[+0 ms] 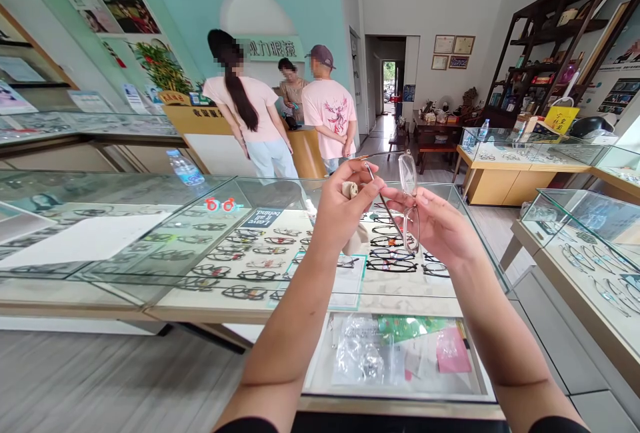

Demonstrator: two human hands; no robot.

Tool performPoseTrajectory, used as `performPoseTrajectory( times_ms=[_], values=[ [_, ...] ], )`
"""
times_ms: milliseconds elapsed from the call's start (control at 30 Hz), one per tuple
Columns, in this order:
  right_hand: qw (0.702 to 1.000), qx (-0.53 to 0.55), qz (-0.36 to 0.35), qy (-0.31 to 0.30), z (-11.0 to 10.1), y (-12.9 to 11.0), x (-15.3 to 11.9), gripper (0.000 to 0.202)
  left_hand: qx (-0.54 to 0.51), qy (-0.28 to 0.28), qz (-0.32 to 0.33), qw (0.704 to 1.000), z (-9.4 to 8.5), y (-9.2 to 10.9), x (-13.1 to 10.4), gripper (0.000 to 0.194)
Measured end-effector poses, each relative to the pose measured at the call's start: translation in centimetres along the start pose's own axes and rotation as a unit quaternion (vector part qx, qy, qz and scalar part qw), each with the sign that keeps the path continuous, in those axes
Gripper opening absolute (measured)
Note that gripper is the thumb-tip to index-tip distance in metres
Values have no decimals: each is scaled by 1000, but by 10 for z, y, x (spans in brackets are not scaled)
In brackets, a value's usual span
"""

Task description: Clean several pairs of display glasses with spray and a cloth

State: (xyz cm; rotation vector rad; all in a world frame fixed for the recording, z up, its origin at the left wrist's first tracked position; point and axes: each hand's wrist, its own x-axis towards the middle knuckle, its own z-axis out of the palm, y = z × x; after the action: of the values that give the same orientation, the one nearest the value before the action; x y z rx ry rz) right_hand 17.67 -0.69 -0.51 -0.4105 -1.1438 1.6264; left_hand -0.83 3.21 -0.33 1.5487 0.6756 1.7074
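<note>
The left hand (345, 205), also clutching a cloth (357, 242), and right hand (443, 223) grip unfolded glasses (409, 176), seemingly mid-handling, not yet set down.

Open air is offered above the glass-topped surface (210, 315), between the water bottle (185, 168) and the left grip (350, 203); farther left, the glass is covered by a white sheet (85, 240). The rows of spectacles (258, 275) are blocked from above by the pane! Between the grips, passage is crossed by the held glasses (408, 176). Lower down, a gap is framed by the forearms (300, 306); beyond the right grip (443, 223), an aisle (490, 226) is opened up.
</note>
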Motion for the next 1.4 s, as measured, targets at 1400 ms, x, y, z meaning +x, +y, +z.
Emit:
performPoseTrajectory(
  times_ms=[1400],
  values=[
    [976, -33, -182, 118, -16, -34, -14, 14, 368, 222, -89, 899, -188, -93, 62, 40]
  ],
)
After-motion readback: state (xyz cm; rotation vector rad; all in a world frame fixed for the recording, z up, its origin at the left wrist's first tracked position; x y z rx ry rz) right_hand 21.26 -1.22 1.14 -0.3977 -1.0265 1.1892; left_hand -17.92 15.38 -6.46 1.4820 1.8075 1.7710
